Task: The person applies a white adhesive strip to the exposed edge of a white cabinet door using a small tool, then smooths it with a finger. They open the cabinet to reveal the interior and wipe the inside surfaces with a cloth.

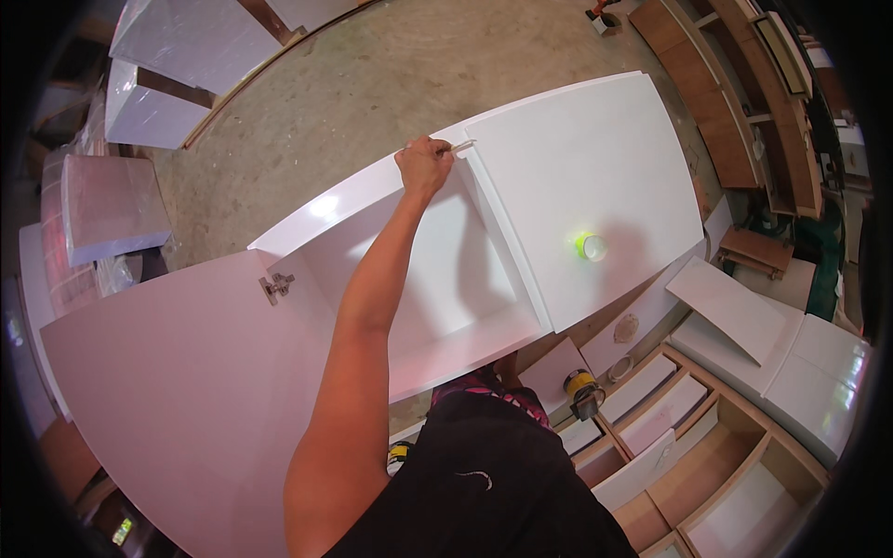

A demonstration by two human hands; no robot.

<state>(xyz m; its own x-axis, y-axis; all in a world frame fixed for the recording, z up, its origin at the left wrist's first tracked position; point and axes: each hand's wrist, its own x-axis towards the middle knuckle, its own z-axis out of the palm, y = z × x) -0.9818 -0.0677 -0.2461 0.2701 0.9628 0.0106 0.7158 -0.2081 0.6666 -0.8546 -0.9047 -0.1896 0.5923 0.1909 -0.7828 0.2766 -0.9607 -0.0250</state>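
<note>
Far left, boxes (113, 200) stood about in what looked like clear wrap. Left door (177, 372) lay swung out flat, hinge (275, 287) showing by its inner edge. Next came the white cabinet (326, 206), on its back, bay (456, 256) facing up, nothing seen in it. Left arm reached up across that bay.

Left hand (425, 163) was at the far rail, close to the corner where the rail met the divider (507, 232). Fingers were bunched, pinching a thin pale strip (462, 146); too small to tell what it was. Key relation: strip stuck out to the right of the fingertips, long axis roughly across the view and tipped a little away from the body, free end over or against that corner by the right door; touching or just clear, could not tell. Left hand was the near one. Right hand was out of view, so no call on its fingers.

Right door (577, 177) lay closed, with a round white and yellow-green thing (588, 245) on top. Below it, beyond the cabinet's near edge, a yellow-black tool (584, 392), then drawers (651, 409) and a loose board (730, 312) at far right.

Writing: none legible. Shirt (502, 516) had a pale curved mark, no letters I could make out
</note>
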